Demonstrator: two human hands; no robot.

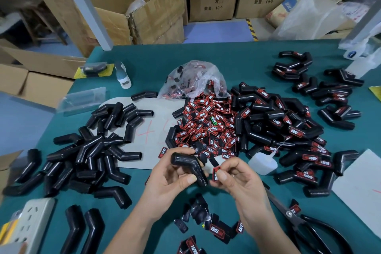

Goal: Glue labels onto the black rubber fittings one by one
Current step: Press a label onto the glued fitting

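Observation:
My left hand (pixel 171 179) grips a bent black rubber fitting (pixel 190 166) above the green table. My right hand (pixel 235 177) pinches a small red-and-black "TAPER" label (pixel 216 173) right beside the fitting's lower end. A heap of loose labels (pixel 206 126) lies just beyond my hands. Plain fittings (pixel 92 150) are piled at the left. Fittings with labels on them (pixel 288 126) are piled at the right. A small translucent glue bottle (pixel 262 164) lies on its side just right of my right hand.
Black scissors (pixel 305 225) lie at the lower right, a white power strip (pixel 26 222) at the lower left. More labels (pixel 206 227) are scattered between my forearms. A clear bag (pixel 191 80) holds labels behind the heap. Cardboard boxes (pixel 144 10) stand beyond the table's far edge.

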